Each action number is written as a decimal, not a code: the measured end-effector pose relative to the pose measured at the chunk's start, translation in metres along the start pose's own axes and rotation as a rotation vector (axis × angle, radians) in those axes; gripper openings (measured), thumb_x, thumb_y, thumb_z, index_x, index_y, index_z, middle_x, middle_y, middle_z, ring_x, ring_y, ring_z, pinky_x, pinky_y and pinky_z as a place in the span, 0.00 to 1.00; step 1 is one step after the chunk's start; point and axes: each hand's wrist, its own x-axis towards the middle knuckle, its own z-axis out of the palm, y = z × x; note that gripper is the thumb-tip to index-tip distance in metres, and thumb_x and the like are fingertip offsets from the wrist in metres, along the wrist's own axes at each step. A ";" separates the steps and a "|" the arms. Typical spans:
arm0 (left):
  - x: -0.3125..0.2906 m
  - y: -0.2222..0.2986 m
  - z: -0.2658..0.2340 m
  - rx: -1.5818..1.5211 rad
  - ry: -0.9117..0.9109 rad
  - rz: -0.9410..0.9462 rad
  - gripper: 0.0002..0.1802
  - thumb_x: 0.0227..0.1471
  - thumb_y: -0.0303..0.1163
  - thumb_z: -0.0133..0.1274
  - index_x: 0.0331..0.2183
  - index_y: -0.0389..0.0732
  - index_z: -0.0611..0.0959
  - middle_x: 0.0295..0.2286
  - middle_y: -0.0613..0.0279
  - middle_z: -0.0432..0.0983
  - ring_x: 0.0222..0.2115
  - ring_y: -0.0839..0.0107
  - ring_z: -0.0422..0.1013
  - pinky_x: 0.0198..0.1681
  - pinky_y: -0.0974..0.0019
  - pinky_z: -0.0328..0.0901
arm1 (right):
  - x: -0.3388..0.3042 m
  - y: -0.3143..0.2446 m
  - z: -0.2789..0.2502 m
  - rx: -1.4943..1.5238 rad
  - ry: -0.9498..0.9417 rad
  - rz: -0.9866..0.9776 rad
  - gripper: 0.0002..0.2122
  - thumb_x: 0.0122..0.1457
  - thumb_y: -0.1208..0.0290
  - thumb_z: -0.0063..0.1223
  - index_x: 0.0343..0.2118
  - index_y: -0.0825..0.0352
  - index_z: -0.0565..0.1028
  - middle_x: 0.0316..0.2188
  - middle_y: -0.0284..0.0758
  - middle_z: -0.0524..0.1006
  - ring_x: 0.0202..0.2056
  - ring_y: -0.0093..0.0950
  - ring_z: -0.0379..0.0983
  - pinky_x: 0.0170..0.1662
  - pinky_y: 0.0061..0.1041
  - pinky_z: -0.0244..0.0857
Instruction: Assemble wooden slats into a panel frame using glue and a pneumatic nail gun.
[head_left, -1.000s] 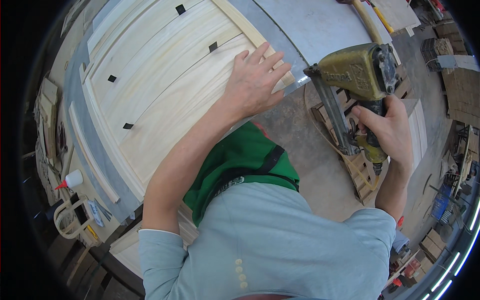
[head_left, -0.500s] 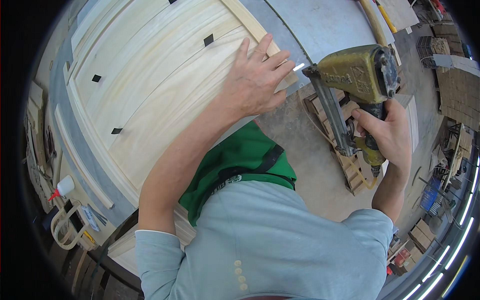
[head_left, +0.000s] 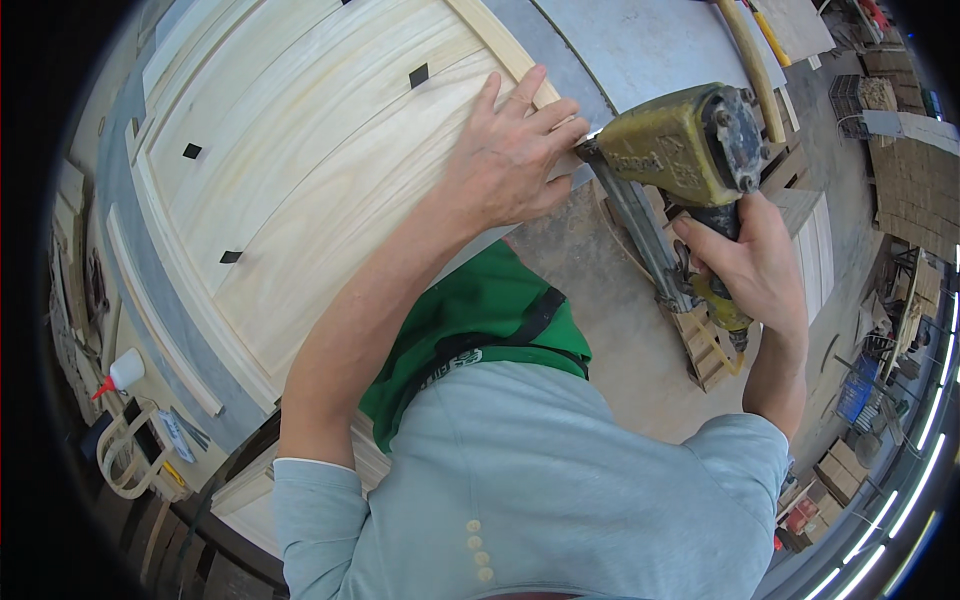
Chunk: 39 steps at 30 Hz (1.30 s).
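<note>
A pale wooden panel (head_left: 330, 190) lies on the workbench, with thin dark lines and small black diamond-shaped pieces (head_left: 418, 75) on it. Along its right edge runs a light wooden strip (head_left: 492, 38). My left hand (head_left: 508, 160) rests with fingers spread over the strip's near end and the panel corner. A worn yellow-green pneumatic nail gun (head_left: 660, 145) is in my right hand (head_left: 760, 260), which wraps round its black grip. The gun's nose is beside my left fingertips at the strip's end; whether it touches the wood is hidden.
A wooden handle (head_left: 752, 70) lies on the grey bench top (head_left: 640, 50) at the far right. Below the gun stands a wooden pallet (head_left: 705, 350) on the floor. At left are a loose wood strip (head_left: 160, 310) and a white bottle with a red tip (head_left: 125, 370).
My right hand has moved the nail gun left, bringing its nose closer to my left fingers and the strip's end. My left hand has stayed nearly still.
</note>
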 end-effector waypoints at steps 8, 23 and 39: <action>0.004 -0.007 0.002 -0.016 -0.006 -0.007 0.28 0.37 0.37 0.59 0.45 0.47 0.75 0.48 0.66 0.68 0.58 0.51 0.54 0.58 0.39 0.49 | 0.003 -0.012 -0.007 0.074 0.012 0.167 0.09 0.51 0.71 0.57 0.27 0.72 0.72 0.17 0.29 0.72 0.18 0.17 0.67 0.22 0.19 0.60; -0.006 0.000 0.004 -0.161 0.142 -0.026 0.26 0.31 0.39 0.59 0.39 0.43 0.80 0.43 0.61 0.71 0.56 0.50 0.56 0.58 0.46 0.51 | 0.179 -0.106 -0.005 0.063 -0.131 -0.217 0.12 0.51 0.68 0.55 0.31 0.72 0.71 0.17 0.32 0.71 0.17 0.20 0.69 0.20 0.20 0.63; -0.002 -0.004 0.002 -0.225 0.169 -0.060 0.25 0.29 0.35 0.60 0.36 0.40 0.79 0.42 0.61 0.69 0.55 0.50 0.57 0.57 0.49 0.52 | 0.315 -0.169 0.047 -0.088 -0.137 -0.403 0.14 0.51 0.63 0.53 0.25 0.73 0.73 0.15 0.33 0.71 0.16 0.21 0.68 0.20 0.20 0.63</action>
